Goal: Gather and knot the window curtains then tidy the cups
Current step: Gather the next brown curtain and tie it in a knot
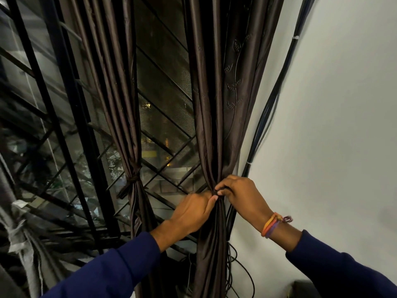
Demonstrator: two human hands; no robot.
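Note:
Two dark brown satin curtains hang before a barred window. The left curtain (122,104) is gathered and tied at a knot (133,181). The right curtain (217,108) is bunched at waist height, where both hands meet. My left hand (193,209) pinches the gathered fabric from the left. From the right, my right hand (240,193) curls its fingers around the same bunch; coloured threads circle its wrist. The tie itself is hidden under the fingers. No cups are in view.
A black window grille (64,117) with mesh fills the left. Black cables (270,108) run down the white wall (333,125) just right of the curtain and loop near the floor. A grey curtain (23,239) hangs at the far left.

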